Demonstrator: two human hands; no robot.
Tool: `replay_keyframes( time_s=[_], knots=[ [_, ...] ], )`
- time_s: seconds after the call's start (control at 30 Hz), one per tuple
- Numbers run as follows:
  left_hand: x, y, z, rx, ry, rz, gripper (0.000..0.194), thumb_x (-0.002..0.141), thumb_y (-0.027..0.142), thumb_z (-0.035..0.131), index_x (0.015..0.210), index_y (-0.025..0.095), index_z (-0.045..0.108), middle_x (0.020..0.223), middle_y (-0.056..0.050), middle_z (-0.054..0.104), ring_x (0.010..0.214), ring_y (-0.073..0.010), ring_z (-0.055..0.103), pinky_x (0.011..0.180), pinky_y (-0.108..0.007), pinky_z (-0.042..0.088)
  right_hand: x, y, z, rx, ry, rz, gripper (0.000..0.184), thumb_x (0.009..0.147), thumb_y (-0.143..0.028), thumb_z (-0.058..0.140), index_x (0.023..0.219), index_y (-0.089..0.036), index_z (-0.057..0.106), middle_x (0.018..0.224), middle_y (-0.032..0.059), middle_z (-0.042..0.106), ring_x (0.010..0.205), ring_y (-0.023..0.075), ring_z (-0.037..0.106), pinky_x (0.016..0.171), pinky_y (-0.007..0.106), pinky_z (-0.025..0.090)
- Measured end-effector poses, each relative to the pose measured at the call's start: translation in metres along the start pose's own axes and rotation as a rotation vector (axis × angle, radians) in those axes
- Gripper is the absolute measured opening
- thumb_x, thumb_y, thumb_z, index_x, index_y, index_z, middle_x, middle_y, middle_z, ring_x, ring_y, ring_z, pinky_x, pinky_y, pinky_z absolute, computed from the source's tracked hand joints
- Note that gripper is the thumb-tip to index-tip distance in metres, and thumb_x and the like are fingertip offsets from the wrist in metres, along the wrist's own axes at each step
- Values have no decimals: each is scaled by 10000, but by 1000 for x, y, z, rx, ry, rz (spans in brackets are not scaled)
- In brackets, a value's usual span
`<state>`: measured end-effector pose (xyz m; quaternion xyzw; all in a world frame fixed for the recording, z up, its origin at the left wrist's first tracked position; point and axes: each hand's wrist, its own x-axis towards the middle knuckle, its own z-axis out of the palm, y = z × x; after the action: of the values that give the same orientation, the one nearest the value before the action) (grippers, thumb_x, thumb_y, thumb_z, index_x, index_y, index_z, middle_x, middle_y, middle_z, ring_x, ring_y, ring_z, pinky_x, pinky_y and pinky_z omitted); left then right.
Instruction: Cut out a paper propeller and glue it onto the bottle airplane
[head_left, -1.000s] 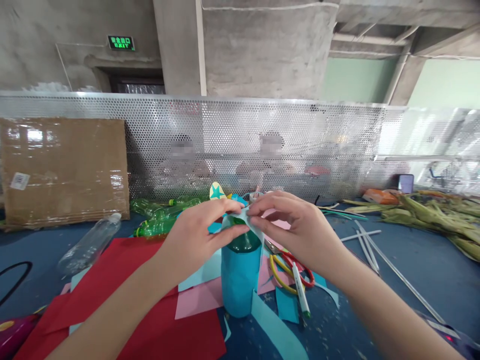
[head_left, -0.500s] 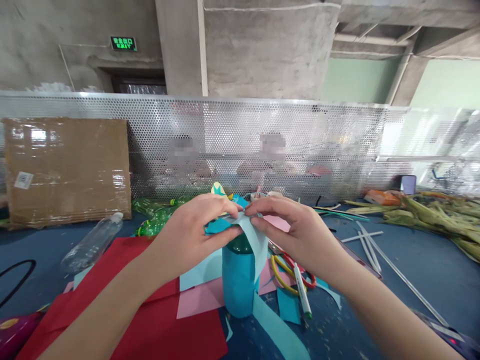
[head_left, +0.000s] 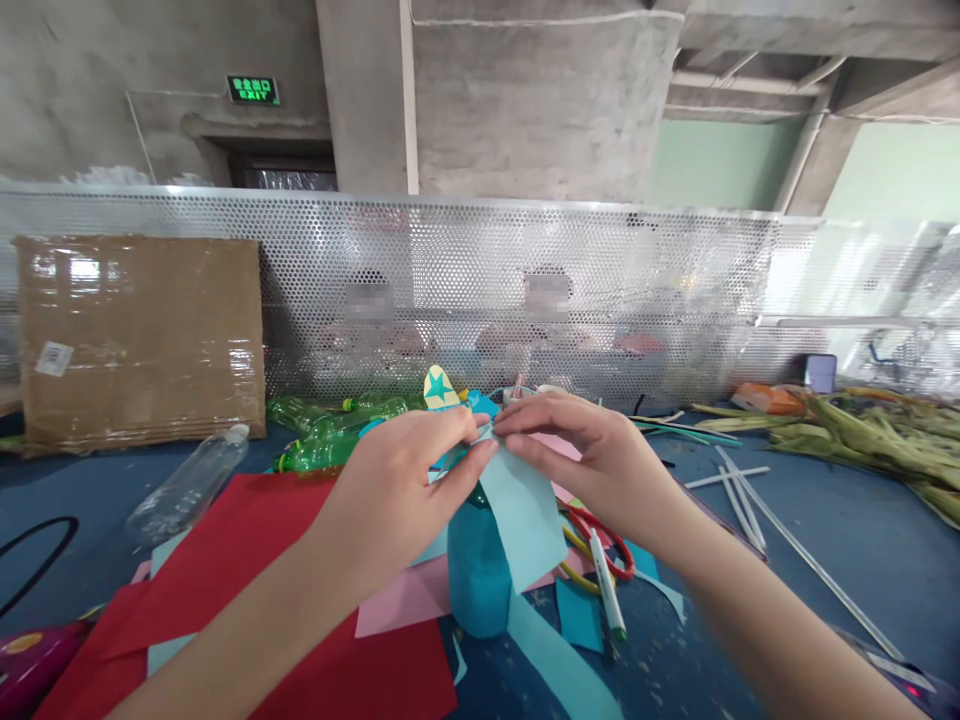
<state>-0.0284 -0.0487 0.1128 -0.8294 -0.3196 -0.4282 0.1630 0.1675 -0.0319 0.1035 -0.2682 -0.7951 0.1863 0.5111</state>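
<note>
A bottle wrapped in teal paper [head_left: 478, 580] stands upright on the blue table [head_left: 825, 560]. Just above its top, my left hand [head_left: 397, 490] and my right hand [head_left: 585, 455] meet, both pinching the upper edge of a light blue paper strip [head_left: 521, 515]. The strip hangs down over the bottle's right side. My fingers hide the bottle's neck.
Red [head_left: 247, 560] and pink [head_left: 401, 605] paper sheets, teal scraps [head_left: 574, 615], a pen [head_left: 606, 590] and red-yellow scissors [head_left: 596, 545] lie around the bottle. Green bottles [head_left: 330, 440], a clear bottle [head_left: 187, 485], cardboard [head_left: 142, 335], white sticks [head_left: 739, 500], green leaves [head_left: 877, 435]. People sit behind a perforated screen [head_left: 675, 290].
The light blue strip has come away from the bottle's neck and now hangs wider and lower in front of it. Both hands have stayed together at the bottle's top.
</note>
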Motion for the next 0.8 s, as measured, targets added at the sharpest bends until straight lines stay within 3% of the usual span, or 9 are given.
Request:
replay_keyframes(
  time_s=[0.13,0.3,0.43,0.57,0.67,0.8],
  knots=[
    [-1,6,0,64,-30,12,198,980,258,486,854,209,630,874,-26,769,781,-186,726,652,-275,560,2,6,-3,115,-17,100,94,869,-269,656,891,-235,741,943,38,750,934,197,683,860,386,532],
    [-2,11,-1,95,-45,-21,158,994,259,446,937,219,587,826,-10,744,702,-169,703,597,-266,539,4,10,-1,300,-24,211,80,806,-284,704,863,-231,686,901,27,736,837,172,685,757,338,574],
    [-2,11,0,100,-47,24,222,990,233,428,812,225,559,767,-11,728,626,-160,671,555,-265,513,4,14,-2,349,-70,232,70,828,-282,688,868,-224,685,879,18,714,808,156,662,724,312,558],
    [-3,10,2,89,-16,29,198,970,206,467,779,225,517,891,-45,759,711,-175,699,671,-292,561,5,21,-6,463,-122,223,55,860,-242,659,885,-231,706,922,8,728,851,137,661,769,298,553],
    [-4,9,4,70,-17,18,168,970,214,483,806,226,517,945,-52,765,782,-185,722,682,-284,571,5,26,-6,506,-152,221,94,831,-181,680,907,-234,696,920,-10,722,848,119,667,781,275,554],
    [-3,8,2,88,-37,-10,84,978,251,493,987,215,568,902,-25,762,761,-183,730,639,-274,567,5,28,-2,522,-128,218,148,804,-154,700,920,-233,653,902,-24,712,832,107,677,789,263,560]
  ],
)
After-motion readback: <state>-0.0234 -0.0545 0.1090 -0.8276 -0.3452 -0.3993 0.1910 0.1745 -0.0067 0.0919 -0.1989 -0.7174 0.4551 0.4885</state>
